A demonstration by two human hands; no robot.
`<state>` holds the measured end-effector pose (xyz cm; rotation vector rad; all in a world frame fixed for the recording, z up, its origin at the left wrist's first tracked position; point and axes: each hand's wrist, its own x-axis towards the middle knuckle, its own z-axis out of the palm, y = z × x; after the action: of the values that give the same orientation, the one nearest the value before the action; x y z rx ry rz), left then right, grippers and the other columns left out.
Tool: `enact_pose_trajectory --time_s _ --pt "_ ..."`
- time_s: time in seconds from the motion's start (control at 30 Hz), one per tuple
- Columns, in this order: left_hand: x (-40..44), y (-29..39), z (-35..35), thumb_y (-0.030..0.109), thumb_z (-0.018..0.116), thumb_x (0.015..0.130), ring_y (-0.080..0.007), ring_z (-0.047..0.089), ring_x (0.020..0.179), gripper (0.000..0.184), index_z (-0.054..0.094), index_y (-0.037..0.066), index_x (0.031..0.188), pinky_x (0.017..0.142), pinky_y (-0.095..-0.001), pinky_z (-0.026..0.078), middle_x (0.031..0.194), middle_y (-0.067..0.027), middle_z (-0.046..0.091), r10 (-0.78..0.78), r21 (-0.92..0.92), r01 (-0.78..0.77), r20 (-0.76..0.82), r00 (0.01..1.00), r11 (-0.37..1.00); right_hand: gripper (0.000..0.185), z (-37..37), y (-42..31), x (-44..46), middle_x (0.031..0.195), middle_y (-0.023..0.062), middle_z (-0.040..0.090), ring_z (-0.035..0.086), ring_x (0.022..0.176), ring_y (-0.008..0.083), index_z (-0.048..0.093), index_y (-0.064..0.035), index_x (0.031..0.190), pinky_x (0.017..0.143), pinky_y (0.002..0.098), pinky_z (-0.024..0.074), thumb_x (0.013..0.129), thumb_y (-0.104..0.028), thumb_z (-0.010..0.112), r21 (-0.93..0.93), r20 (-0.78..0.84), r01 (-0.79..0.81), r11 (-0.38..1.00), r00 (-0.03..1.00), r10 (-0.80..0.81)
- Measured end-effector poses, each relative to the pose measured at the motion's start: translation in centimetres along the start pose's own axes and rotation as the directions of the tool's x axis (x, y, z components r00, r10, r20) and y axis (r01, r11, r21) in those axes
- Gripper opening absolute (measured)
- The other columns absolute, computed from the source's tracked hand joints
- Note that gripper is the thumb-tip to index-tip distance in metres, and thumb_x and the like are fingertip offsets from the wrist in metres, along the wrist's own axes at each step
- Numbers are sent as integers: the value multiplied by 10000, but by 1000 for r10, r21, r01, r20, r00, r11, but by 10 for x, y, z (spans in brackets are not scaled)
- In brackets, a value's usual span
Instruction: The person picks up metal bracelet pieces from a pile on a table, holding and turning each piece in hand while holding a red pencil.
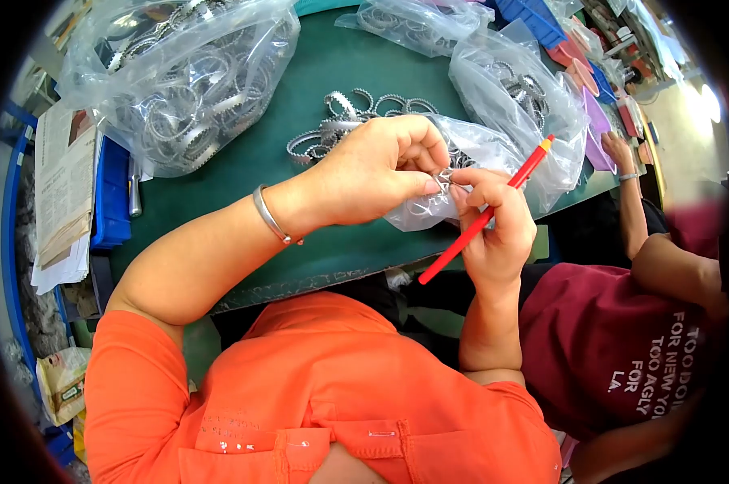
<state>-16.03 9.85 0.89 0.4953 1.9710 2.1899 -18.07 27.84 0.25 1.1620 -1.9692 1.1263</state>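
My left hand point(380, 169), with a silver bangle at its wrist, pinches a small silvery metal piece point(442, 182) between thumb and fingers. On the other side of that piece, the fingertips of my right hand point(493, 214) are closed on it too. A red pencil point(487, 211) lies slanted across my right hand, its yellowish end up to the right. Behind my hands, toothed metal rings point(340, 105) lie in a loose pile on the green table point(332, 56), next to a clear plastic bag point(413, 214). The metal piece's exact shape is partly hidden by my fingers.
A large clear bag of metal rings point(195, 97) stands at the upper left, beside a blue bin point(111, 194) and papers point(66, 177). More bags point(518, 89) lie at the upper right near a purple tray point(597, 133). A person in a maroon shirt point(598, 339) sits at the right.
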Motion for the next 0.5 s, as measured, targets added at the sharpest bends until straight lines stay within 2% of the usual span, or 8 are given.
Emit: enact_pose_trajectory --time_s 0.07,0.1,0.2,0.33,0.37,0.4,0.43,0.5 --pt "-1 -5 0 -54 555 793 -85 565 805 187 518 -10 971 734 -224 461 875 -43 601 -2 16 2 8 1000 1000 222 0 -1 -6 804 104 637 575 699 254 486 -38 727 631 307 456 658 78 663 48 38 -169 984 985 167" --pt "-1 -7 0 -48 555 797 -84 565 805 170 525 -11 960 734 -222 461 877 -42 601 0 35 0 11 1000 999 232 0 -1 -8 799 96 637 576 698 250 476 -42 733 628 305 453 670 68 671 53 49 -199 979 979 196" --pt "-4 -11 3 -46 557 796 -83 563 806 165 530 -9 954 742 -227 461 883 -37 599 -8 -84 7 -13 1000 996 246 5 1 -15 793 100 634 581 697 229 468 -41 746 636 290 457 677 85 668 95 10 -205 974 979 205" --pt "-8 -15 7 -37 569 786 -95 574 777 125 552 -9 907 709 -234 472 849 -45 603 14 3 -14 -115 993 1000 254 10 3 -22 783 114 628 584 687 191 450 -39 755 631 260 462 703 96 659 181 -43 -225 957 971 236" --pt "-10 -14 7 -35 577 776 -116 583 750 102 561 -10 873 677 -240 473 827 -60 603 159 303 -107 -152 976 947 254 11 3 -24 781 123 624 582 684 176 440 -37 759 628 248 463 717 97 651 227 -66 -229 946 966 250" --pt "-11 -15 7 -33 585 765 -136 593 723 79 570 -10 839 646 -247 475 806 -75 603 303 576 -169 -144 942 800 253 12 4 -25 779 132 620 580 682 161 430 -35 763 624 235 463 731 98 644 273 -88 -233 933 960 266" --pt "-11 -16 7 -37 595 735 -200 596 679 70 572 -15 798 598 -270 471 782 -109 593 394 638 -214 -152 907 740 257 13 4 -25 777 133 615 574 686 141 412 -34 775 617 225 463 749 94 633 293 -84 -230 928 961 265" --pt "-11 -21 7 -35 599 727 -221 592 683 83 574 -10 802 603 -283 470 785 -112 594 417 657 -236 -131 900 716 256 12 3 -27 783 133 615 572 695 136 409 -33 782 627 225 463 753 96 628 329 -73 -258 908 952 297"
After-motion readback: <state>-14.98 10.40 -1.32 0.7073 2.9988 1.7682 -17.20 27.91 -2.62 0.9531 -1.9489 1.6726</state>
